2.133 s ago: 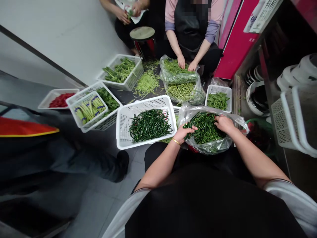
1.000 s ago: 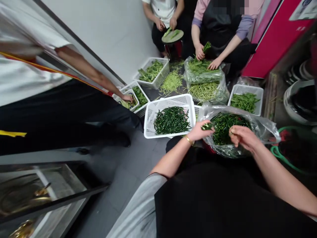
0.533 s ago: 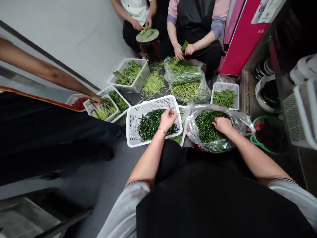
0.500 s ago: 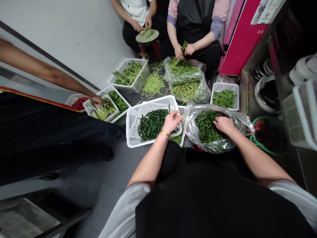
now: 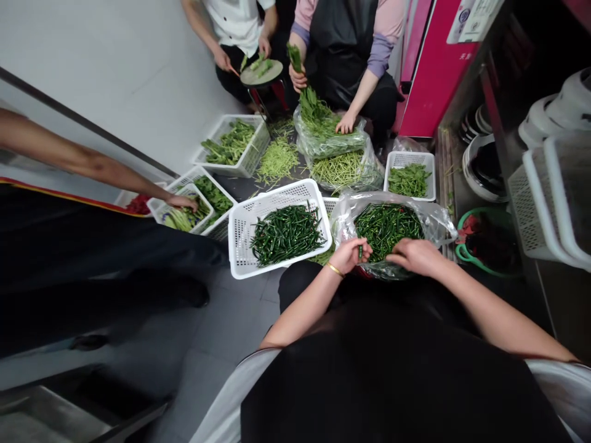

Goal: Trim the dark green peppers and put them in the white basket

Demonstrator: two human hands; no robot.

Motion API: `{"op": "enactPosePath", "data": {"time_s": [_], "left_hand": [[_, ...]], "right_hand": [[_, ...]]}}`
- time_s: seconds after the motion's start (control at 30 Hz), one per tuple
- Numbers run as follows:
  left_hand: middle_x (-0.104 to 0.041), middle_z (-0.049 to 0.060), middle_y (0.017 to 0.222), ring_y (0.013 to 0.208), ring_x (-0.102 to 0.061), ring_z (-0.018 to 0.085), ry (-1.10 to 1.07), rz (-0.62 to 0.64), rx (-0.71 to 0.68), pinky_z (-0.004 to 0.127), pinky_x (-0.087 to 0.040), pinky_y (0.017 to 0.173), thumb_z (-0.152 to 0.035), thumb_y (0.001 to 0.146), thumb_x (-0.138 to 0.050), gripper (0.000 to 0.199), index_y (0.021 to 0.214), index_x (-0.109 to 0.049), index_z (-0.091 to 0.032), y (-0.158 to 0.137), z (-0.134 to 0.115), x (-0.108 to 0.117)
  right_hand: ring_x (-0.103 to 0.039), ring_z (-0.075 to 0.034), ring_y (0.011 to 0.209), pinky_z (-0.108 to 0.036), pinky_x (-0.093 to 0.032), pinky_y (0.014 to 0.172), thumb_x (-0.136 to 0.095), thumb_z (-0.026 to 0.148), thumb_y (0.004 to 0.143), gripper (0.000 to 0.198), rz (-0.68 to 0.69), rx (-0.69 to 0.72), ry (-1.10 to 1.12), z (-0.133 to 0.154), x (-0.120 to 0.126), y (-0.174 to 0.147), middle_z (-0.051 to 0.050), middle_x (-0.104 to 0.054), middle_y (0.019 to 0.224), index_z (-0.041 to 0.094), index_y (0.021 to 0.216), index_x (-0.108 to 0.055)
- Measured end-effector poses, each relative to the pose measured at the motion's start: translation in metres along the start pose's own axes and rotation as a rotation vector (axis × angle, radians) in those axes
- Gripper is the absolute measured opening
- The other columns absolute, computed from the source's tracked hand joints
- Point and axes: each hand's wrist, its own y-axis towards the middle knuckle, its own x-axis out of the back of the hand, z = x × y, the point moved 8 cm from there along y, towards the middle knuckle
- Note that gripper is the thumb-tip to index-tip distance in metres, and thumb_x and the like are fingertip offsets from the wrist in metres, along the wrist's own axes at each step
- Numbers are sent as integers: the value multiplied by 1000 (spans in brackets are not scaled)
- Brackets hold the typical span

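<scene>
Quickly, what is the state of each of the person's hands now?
Left hand: closed, holding dark green chili.
Right hand: at the plastic bag; whether it holds anything cannot be told.

Cool, moderately dim light seems to fall from above, brightening the wall (image 5: 115, 55) at ten o'clock and the rim of the basket (image 5: 240, 224) near the center. Small glints dot the plastic bag (image 5: 434, 223) toward three o'clock. The black apron (image 5: 360, 381) toward five o'clock and the dark trousers (image 5: 92, 252) at nine lose nearly all detail in shadow. Wide-angle stretching slants the buckets (image 5: 572, 95) between two and three, while the metal frame (image 5: 41, 415) at eight looks soft and blurred.
</scene>
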Motion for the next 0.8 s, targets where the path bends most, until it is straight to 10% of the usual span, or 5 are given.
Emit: {"op": "enactPosePath", "data": {"time_s": [0.1,0.33,0.53,0.8], "left_hand": [[-61,5,67,57,-57,11,-92,-28,1,23,-45,53,-24,72,-63,17,63,-54,-13,-1,-8,7],[-18,-10,39,34,-13,4,-110,-82,-26,18,-13,38,-32,83,-57,26,64,-55,-14,4,-7,17],[-55,1,57,47,-49,8,-24,-178,-71,22,-38,49,-23,73,-60,13,75,-64,-10,11,-3,22],[-29,-10,43,35,-17,2,74,-168,-35,19,-8,40,-30,73,-65,18,74,-60,-12,11,0,25]], "right_hand": [[-67,-28,96,-33,-48,76,-37,58,95,58,54,-357,-96,-45,4,27,-20,-70,104,11,99,-71],[-67,-27,99,-33,-49,77,-39,42,97,41,13,-485,-132,-79,2,19,-17,-70,107,15,109,-68],[-69,-27,91,-33,-50,74,-34,49,98,48,-58,-309,-177,-29,-7,24,-19,-68,109,13,111,-64],[-69,-30,97,-34,-51,76,-48,32,93,36,128,-410,-99,-28,-31,57,-25,-71,103,7,99,-73]]}}
